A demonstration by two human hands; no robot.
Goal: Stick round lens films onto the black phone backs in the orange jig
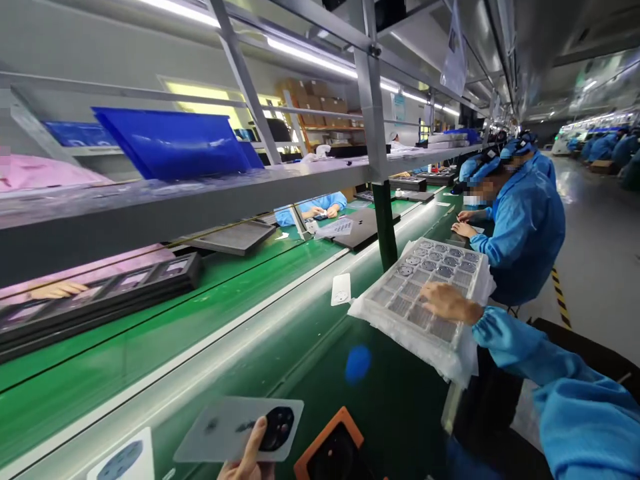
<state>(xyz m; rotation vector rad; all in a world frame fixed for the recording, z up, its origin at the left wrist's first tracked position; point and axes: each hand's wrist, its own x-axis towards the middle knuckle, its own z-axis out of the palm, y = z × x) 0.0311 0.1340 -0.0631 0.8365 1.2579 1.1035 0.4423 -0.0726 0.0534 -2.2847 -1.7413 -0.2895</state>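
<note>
Near the bottom edge, the left hand (247,461) pinches a grey cover (220,430); the right hand (450,303) lies flat, fingers open, on the parts tray (395,303) at the green surface (310,353) edge; pressing lightly seems wise.

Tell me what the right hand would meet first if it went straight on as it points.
Probably the grey parts in the tray under the right hand; past the tray's edge, perhaps the white card. Depth is unclear.
</note>
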